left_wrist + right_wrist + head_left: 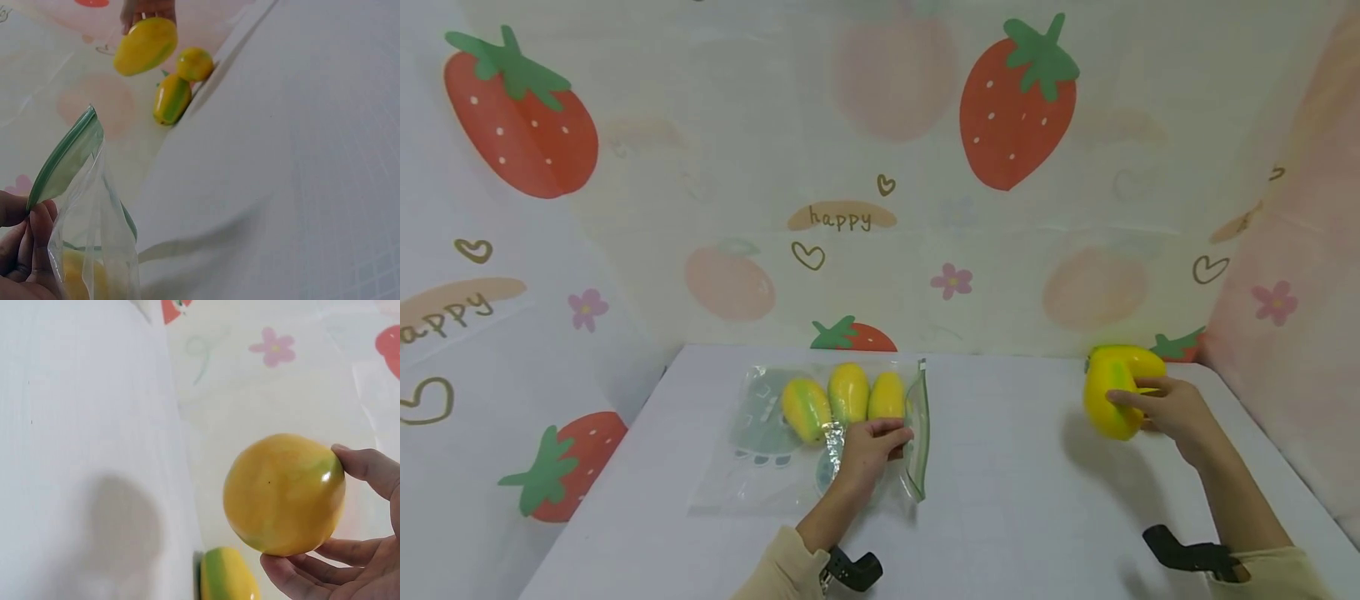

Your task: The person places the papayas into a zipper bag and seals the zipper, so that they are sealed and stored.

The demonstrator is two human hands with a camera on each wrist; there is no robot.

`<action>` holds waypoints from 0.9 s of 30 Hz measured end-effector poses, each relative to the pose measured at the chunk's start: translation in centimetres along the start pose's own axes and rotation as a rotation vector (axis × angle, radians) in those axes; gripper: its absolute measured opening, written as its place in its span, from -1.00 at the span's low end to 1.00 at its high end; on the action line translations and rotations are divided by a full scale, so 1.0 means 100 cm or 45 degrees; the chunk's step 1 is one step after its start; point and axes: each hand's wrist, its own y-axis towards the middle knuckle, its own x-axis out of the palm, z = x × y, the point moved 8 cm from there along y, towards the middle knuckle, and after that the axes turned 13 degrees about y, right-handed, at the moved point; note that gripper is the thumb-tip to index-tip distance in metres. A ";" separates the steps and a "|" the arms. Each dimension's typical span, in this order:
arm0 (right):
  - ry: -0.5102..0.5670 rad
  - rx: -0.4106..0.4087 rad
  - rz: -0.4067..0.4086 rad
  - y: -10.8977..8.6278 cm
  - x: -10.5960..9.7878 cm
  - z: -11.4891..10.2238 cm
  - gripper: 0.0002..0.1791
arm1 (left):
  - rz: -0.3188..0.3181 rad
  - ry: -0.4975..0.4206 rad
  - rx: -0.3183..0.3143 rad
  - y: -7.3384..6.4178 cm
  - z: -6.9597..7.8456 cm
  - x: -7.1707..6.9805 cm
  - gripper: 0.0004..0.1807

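My left hand [863, 458] pinches the green-zip edge of a clear zip bag [718, 492], holding its mouth up in the left wrist view. Three yellow papayas [848, 390] with green streaks lie within the bag. At the right, my right hand [1180, 412] holds another papaya [1108, 404] above the table, thumb on one side and fingers on the other in the right wrist view. Behind it, two more papayas [172, 99] rest by the table's far edge; the held one partly hides them in the head view.
The white table [1000, 475] carries the bag on its left half and the loose papayas at its far right corner. A patterned cloth [910, 167] with strawberries rises behind and on both sides.
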 end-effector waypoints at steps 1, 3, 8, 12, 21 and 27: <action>0.002 -0.005 -0.006 0.000 0.003 -0.002 -0.02 | 0.003 0.000 -0.006 0.001 -0.001 0.000 -0.68; 0.009 -0.023 -0.019 0.001 0.010 -0.006 -0.03 | 0.007 -0.001 -0.006 0.001 -0.001 -0.001 -0.67; 0.041 -0.073 -0.062 0.002 0.026 -0.015 -0.07 | 0.012 0.008 -0.007 0.000 0.000 -0.002 -0.67; 0.054 -0.087 -0.083 0.004 0.037 -0.018 -0.08 | 0.013 0.000 0.005 -0.002 0.002 -0.001 -0.67; 0.079 -0.045 -0.124 0.010 0.061 -0.020 -0.06 | 0.017 0.011 0.003 -0.001 0.001 0.000 -0.69; 0.100 -0.002 -0.149 0.015 0.076 -0.023 -0.07 | 0.021 0.001 0.002 0.000 0.001 0.000 -0.70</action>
